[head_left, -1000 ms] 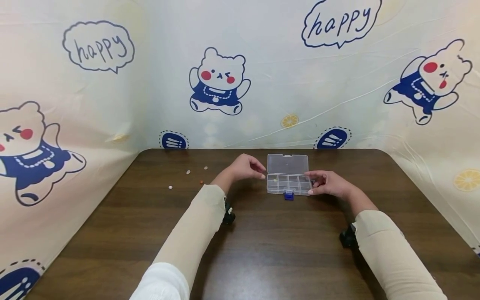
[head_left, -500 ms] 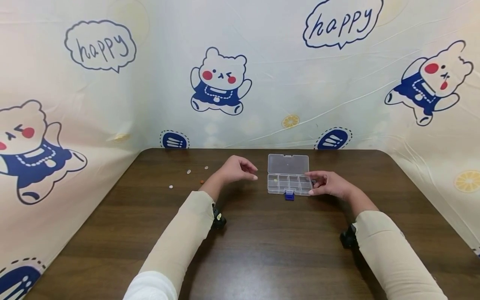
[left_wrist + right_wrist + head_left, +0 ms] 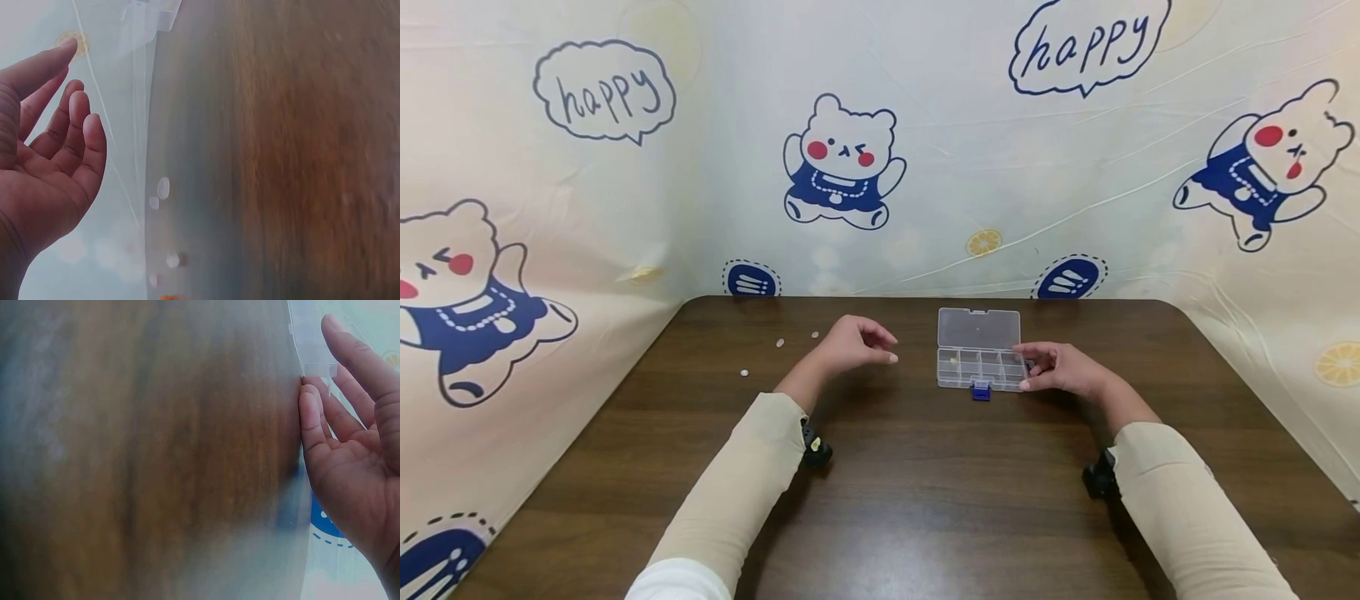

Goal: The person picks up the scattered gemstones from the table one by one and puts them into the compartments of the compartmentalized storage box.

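Note:
A clear plastic compartment box point(image 3: 982, 358) lies on the table with its lid point(image 3: 979, 328) raised at the back and a blue latch point(image 3: 981, 392) at the front. A small yellowish piece point(image 3: 953, 361) is inside a left compartment. My right hand point(image 3: 1060, 368) holds the box's right end, thumb at the front corner and index finger at the back. Left of the box, apart from it, my left hand point(image 3: 853, 343) hovers with loosely bent fingers; nothing shows between them. Small pale pebbles point(image 3: 780, 342) lie on the table beyond that arm; an orange piece point(image 3: 167, 297) shows in the left wrist view.
The brown wooden table point(image 3: 880, 492) has rounded far corners. Behind it hangs a pale cloth point(image 3: 722, 167) printed with bears and the word happy. A black wrist camera point(image 3: 816, 447) sits on the left forearm, another point(image 3: 1101, 477) on the right.
My left hand has moved left, away from the box, and the left arm now hides the orange piece in the head view. My right hand stays at the box's right end.

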Available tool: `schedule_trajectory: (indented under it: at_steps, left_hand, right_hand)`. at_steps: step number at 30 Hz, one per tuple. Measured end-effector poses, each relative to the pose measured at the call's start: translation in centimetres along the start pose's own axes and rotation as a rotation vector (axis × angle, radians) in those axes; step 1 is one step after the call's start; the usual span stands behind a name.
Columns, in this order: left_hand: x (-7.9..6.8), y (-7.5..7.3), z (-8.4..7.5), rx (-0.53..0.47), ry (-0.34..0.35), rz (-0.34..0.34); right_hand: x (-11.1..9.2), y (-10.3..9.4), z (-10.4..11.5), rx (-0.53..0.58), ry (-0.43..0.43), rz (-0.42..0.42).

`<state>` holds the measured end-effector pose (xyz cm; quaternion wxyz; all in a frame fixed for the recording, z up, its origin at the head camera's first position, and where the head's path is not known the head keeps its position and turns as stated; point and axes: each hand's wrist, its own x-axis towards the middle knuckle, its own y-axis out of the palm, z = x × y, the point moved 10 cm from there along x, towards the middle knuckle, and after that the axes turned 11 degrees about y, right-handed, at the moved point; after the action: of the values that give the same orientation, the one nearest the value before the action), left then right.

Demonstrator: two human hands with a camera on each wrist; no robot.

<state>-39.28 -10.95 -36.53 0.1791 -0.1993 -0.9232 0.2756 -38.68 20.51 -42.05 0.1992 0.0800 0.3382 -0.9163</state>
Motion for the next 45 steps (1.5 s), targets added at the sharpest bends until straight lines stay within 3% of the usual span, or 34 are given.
schedule_trajectory:
  at_steps: [24,45]
  left_hand:
    - [-4.0,-3.3,1.2,0.014,-0.04,-0.047]
    - [-6.8,-5.4,5.3,0.049,-0.103,0.027]
  right_hand:
    - [-0.6,0.0,0.5,0.026,-0.017,-0.008]
    - [-0.2,0.0,0.3,0.019,-0.018,-0.002]
